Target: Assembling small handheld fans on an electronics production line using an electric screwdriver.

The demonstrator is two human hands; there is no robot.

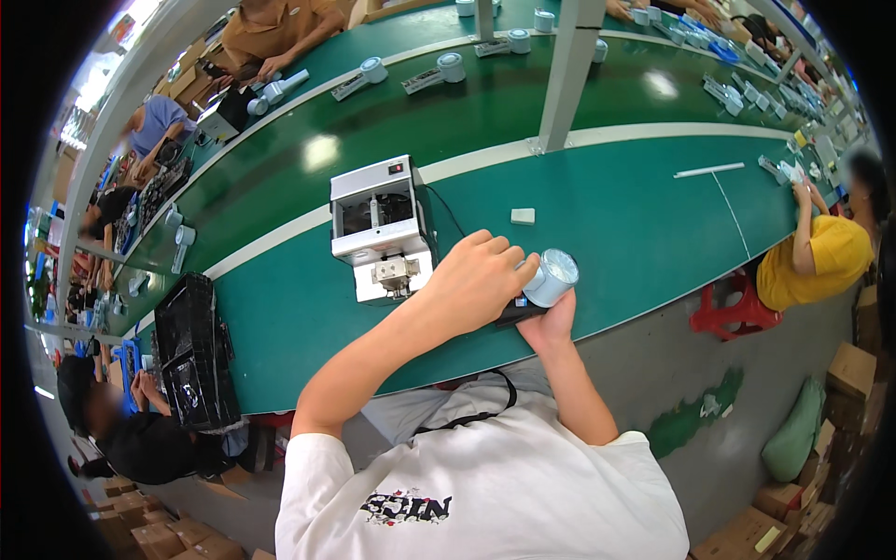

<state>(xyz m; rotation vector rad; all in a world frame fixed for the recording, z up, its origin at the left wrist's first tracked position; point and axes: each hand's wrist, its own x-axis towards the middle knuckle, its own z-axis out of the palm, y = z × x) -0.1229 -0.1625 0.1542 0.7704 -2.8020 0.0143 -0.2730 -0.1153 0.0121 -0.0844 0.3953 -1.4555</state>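
Note:
Over the near side of the green bench, both my hands are on a light-blue round-headed device (557,273) with a clear, shiny top. My left hand (481,278) reaches across with its fingers curled against the device's left side; their tips are partly hidden. From below and the near side, my right hand (553,322) grips it, most of its fingers out of sight beneath. A dark, flat object (521,313) shows under my left hand, and I cannot tell whether it is joined to the device. Left of my hands stands a silver bench machine (381,229).
A small white block (523,217) lies beyond my hands. The green conveyor (485,107) carries similar devices past a white post (569,84). A black crate (193,355) sits at the bench's left end. A person in yellow (810,257) works at right, near a red stool (733,308).

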